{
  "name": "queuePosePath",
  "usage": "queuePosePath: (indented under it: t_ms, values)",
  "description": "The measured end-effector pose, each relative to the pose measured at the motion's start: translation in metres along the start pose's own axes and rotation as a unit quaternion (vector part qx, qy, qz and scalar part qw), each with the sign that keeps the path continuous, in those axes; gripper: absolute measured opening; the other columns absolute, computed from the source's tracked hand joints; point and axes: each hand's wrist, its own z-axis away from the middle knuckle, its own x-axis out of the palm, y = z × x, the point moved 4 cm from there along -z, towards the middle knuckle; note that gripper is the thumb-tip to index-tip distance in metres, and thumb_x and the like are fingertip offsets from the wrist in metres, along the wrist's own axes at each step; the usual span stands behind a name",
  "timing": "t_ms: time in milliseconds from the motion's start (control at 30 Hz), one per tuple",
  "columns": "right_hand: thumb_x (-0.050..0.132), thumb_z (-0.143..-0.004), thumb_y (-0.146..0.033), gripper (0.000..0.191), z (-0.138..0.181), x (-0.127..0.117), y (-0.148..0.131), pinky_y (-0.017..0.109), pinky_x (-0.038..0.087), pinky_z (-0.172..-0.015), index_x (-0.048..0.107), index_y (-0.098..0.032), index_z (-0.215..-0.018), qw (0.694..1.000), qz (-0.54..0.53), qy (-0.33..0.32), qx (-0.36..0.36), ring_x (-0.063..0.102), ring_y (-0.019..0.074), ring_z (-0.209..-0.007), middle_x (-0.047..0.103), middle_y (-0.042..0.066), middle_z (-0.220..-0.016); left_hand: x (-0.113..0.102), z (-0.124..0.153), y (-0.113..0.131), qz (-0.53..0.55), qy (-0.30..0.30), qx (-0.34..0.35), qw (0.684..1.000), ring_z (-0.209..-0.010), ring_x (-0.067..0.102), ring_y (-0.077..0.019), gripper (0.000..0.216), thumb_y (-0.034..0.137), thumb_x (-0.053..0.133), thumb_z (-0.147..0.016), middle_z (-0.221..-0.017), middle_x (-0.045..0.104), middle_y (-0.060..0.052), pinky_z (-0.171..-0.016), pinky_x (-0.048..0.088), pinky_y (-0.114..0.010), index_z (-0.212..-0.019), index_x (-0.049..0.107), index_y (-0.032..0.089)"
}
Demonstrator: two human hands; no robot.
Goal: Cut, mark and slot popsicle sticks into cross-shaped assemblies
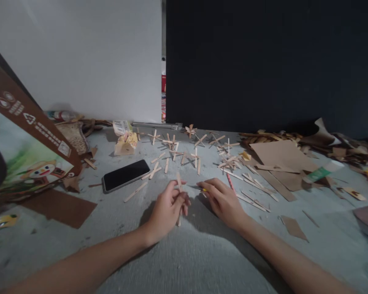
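My left hand is closed around a wooden craft stick, held upright with its ends showing above and below the fingers. To its right, my right hand is closed on a small yellow tool with a thin grey tip pointing left. Most of that tool is hidden by the fingers, so its exact kind is unclear. Just beyond the hands lie several craft sticks, some crossed or joined into star-like shapes. A red patterned stick lies behind my right hand.
A smartphone lies left of my hands, near a brown printed box. Flat cardboard pieces and a green-and-white tube are on the right. A white panel and a black panel stand behind.
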Motion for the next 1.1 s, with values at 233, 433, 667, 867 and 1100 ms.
queuePosePath:
  t_ms: [233, 433, 667, 867, 1100]
  values:
    - [0.046, -0.104, -0.006, 0.033, 0.002, 0.003, -0.003, 0.035, 0.054, -0.081, 0.064, -0.021, -0.127, 0.997, 0.042, 0.033, -0.054, 0.064, 0.0227, -0.094, 0.072, 0.011, -0.107, 0.002, 0.001, 0.0, 0.001, -0.016, -0.017, 1.0, -0.05, 0.056, -0.0093, 0.036, 0.051, 0.062, -0.096, -0.069, 0.064, 0.0, -0.048, 0.041, -0.021, -0.082, 0.057, 0.018]
    - [0.046, -0.102, -0.004, 0.034, 0.002, 0.001, 0.0, 0.036, 0.053, -0.079, 0.064, -0.02, -0.125, 0.997, 0.051, 0.039, -0.05, 0.062, 0.0235, -0.092, 0.071, 0.011, -0.106, 0.003, 0.0, 0.003, -0.004, -0.023, -0.039, 0.999, -0.048, 0.054, -0.0088, 0.038, 0.052, 0.063, -0.094, -0.064, 0.061, 0.0, -0.046, 0.04, -0.021, -0.079, 0.062, 0.017]
    - [0.045, -0.102, -0.003, 0.035, 0.002, 0.004, 0.001, 0.037, 0.052, -0.08, 0.064, -0.02, -0.125, 0.997, 0.05, 0.028, -0.044, 0.062, 0.024, -0.095, 0.07, 0.012, -0.107, 0.002, 0.001, 0.003, 0.002, -0.021, -0.046, 0.999, -0.048, 0.05, -0.0088, 0.037, 0.052, 0.063, -0.093, -0.066, 0.058, 0.002, -0.043, 0.039, -0.02, -0.079, 0.06, 0.018]
    - [0.042, -0.101, -0.003, 0.035, 0.003, 0.005, 0.004, 0.037, 0.052, -0.079, 0.064, -0.021, -0.123, 0.998, 0.044, 0.014, -0.036, 0.062, 0.0242, -0.094, 0.071, 0.011, -0.106, 0.002, 0.0, 0.004, -0.005, -0.031, -0.034, 0.999, -0.05, 0.044, -0.0083, 0.037, 0.051, 0.062, -0.094, -0.064, 0.053, 0.003, -0.047, 0.035, -0.02, -0.075, 0.058, 0.019]
    - [0.044, -0.089, 0.005, 0.045, 0.003, 0.007, 0.002, 0.038, 0.051, -0.078, 0.065, -0.019, -0.12, 0.997, 0.073, -0.004, -0.029, 0.059, 0.0256, -0.091, 0.072, 0.01, -0.102, -0.002, -0.002, -0.007, -0.033, -0.025, -0.027, 0.999, -0.055, 0.039, -0.0092, 0.045, 0.054, 0.059, -0.097, -0.063, 0.047, 0.004, -0.051, 0.03, -0.021, -0.07, 0.055, 0.018]
